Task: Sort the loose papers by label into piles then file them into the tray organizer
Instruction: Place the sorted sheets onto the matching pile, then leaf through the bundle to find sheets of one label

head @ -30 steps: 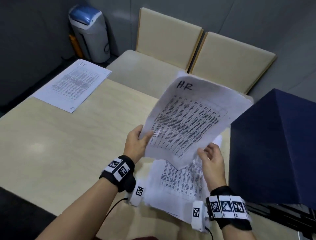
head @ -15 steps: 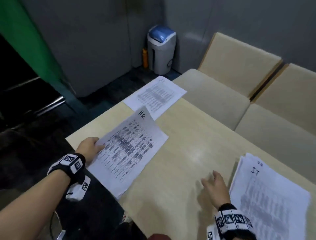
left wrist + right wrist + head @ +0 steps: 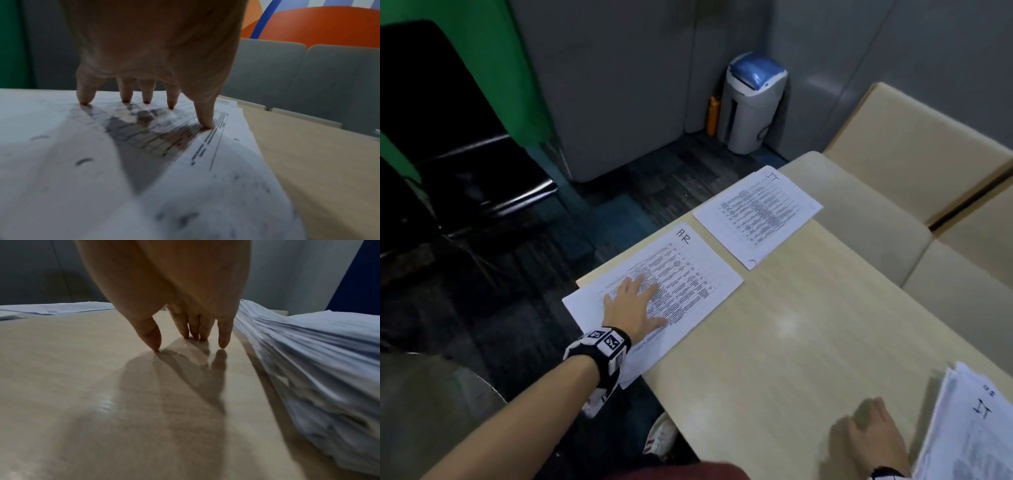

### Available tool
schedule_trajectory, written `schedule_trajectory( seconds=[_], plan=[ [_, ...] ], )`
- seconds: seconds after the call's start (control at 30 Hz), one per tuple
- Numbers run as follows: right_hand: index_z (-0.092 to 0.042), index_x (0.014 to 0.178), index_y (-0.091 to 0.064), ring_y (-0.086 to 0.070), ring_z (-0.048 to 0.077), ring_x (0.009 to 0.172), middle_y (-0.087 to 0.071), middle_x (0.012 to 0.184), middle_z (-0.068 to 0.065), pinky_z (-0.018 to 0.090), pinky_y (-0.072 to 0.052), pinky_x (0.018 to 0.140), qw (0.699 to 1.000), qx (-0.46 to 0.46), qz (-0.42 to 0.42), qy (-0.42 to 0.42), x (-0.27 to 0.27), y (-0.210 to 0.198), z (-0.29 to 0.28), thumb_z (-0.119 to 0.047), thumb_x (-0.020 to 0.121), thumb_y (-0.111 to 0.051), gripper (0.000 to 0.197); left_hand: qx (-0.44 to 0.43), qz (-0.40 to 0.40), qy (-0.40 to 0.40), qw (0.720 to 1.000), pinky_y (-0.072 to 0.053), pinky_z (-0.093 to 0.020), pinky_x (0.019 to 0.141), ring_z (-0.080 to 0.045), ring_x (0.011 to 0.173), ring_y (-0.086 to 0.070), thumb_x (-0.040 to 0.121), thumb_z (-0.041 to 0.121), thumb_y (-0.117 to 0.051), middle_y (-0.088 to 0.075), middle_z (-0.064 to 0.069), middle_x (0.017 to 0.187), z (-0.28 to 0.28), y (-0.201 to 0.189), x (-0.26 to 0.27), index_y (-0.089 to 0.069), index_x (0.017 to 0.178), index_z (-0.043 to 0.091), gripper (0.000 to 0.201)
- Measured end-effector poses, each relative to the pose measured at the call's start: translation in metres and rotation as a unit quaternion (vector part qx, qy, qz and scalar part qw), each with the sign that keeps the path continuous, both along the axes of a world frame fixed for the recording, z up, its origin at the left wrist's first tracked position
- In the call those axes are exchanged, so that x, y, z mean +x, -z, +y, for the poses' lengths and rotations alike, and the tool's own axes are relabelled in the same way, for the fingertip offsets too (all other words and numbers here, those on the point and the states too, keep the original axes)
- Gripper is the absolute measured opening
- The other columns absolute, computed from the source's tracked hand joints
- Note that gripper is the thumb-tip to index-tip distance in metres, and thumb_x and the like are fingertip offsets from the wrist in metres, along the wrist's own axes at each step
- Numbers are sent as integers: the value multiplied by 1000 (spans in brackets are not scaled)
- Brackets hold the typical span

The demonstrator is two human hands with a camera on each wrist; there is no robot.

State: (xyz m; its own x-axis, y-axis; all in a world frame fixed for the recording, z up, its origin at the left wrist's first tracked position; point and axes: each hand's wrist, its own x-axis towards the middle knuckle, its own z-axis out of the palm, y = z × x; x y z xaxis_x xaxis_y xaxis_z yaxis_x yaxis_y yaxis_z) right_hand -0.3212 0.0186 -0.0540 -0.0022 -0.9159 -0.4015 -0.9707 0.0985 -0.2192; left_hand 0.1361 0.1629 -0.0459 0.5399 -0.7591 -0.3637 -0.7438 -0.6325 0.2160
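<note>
A printed sheet marked HR (image 3: 681, 274) lies at the table's left edge, its near corner hanging past the rim. My left hand (image 3: 635, 305) rests flat on it with fingers spread; the left wrist view shows the fingertips (image 3: 125, 99) pressing on the HR sheet (image 3: 216, 146). Beyond it lies a sheet marked IT (image 3: 756, 212). The loose stack of papers (image 3: 972, 428), topped by an IT sheet, sits at the lower right. My right hand (image 3: 866, 435) holds nothing; its fingertips (image 3: 154, 345) touch the bare table beside the stack (image 3: 308, 361).
The light wooden table (image 3: 808, 335) has bare surface between the two sorted sheets and the stack. Beige cushioned seats (image 3: 876, 212) line the far side. A grey bin with a blue lid (image 3: 751, 102) stands on the floor in the corner.
Both hands held the HR sheet up a second ago. My left hand carried it left, laid it beside the IT sheet and now presses flat on it; my right hand let go and rests by the stack.
</note>
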Motion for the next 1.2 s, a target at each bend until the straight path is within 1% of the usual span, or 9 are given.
schedule_trajectory(
  seconds=[0.1,0.2,0.33,0.47,0.57,0.7,0.87,1.07,1.2],
  plan=[
    [-5,153,-40,-37,31,147,-22,168,7,37,-32,115,1000,22,14,4,2,-7,-2,-25,95,-65,66,-10,-1,12,1000,-21,-63,116,-25,153,-7,82,70,-59,-9,2,166,-14,0,5,-26,153,39,84],
    [-5,148,-45,-40,32,144,-34,163,11,38,-32,113,998,41,-22,34,5,-15,-2,-27,96,-66,60,-7,1,16,1000,-24,-62,115,-25,151,-12,80,67,-64,-13,1,165,-29,-5,11,-30,151,39,83],
    [-10,150,-44,-52,33,135,-53,148,16,46,-38,114,983,17,-148,111,8,-32,1,-31,96,-66,62,4,-14,-2,1000,-27,-58,112,-28,145,-24,76,58,-72,-27,-4,158,-43,-14,8,-43,142,33,76],
    [-18,144,-51,-58,22,119,-61,132,4,44,-45,105,953,-51,-249,167,3,-62,7,-28,98,-65,49,9,-45,8,999,-26,-53,113,-33,142,-25,86,47,-62,-33,-14,151,-74,-27,-27,-44,136,17,60],
    [-14,138,-57,-58,20,112,-62,129,3,39,-46,99,933,-97,-279,206,-22,-78,6,-18,97,-65,41,-47,-27,84,995,-30,-48,109,-33,137,-32,91,46,-59,-36,-15,148,-106,-42,-81,-46,135,14,56],
    [-11,133,-59,-60,26,111,-64,122,6,33,-48,86,919,-132,-254,273,-79,-87,9,-15,97,-64,36,-94,84,201,972,-42,-42,99,-29,120,-50,92,45,-60,-51,-8,129,-144,-62,-185,-54,125,15,44],
    [-8,133,-60,-58,34,121,-61,133,18,45,-46,104,932,-106,-158,310,-166,-79,20,-23,91,-72,46,-69,214,313,922,-47,-39,96,-24,112,-57,92,43,-61,-60,-5,122,-163,-68,-321,-61,120,17,38],
    [-6,139,-51,-47,36,131,-48,142,18,46,-40,108,934,-77,-98,336,-238,-67,22,-44,79,-83,78,-71,219,269,935,-52,-36,85,-25,101,-61,93,34,-60,-65,-6,114,-162,-50,-439,-60,117,10,34],
    [-6,128,-55,-57,35,120,-60,130,16,41,-46,100,922,-93,-148,345,-268,-52,12,-40,81,-82,64,-56,155,203,965,-52,-34,83,-27,100,-61,94,25,-54,-64,-8,112,-158,-36,-475,-61,111,9,24]
  ],
)
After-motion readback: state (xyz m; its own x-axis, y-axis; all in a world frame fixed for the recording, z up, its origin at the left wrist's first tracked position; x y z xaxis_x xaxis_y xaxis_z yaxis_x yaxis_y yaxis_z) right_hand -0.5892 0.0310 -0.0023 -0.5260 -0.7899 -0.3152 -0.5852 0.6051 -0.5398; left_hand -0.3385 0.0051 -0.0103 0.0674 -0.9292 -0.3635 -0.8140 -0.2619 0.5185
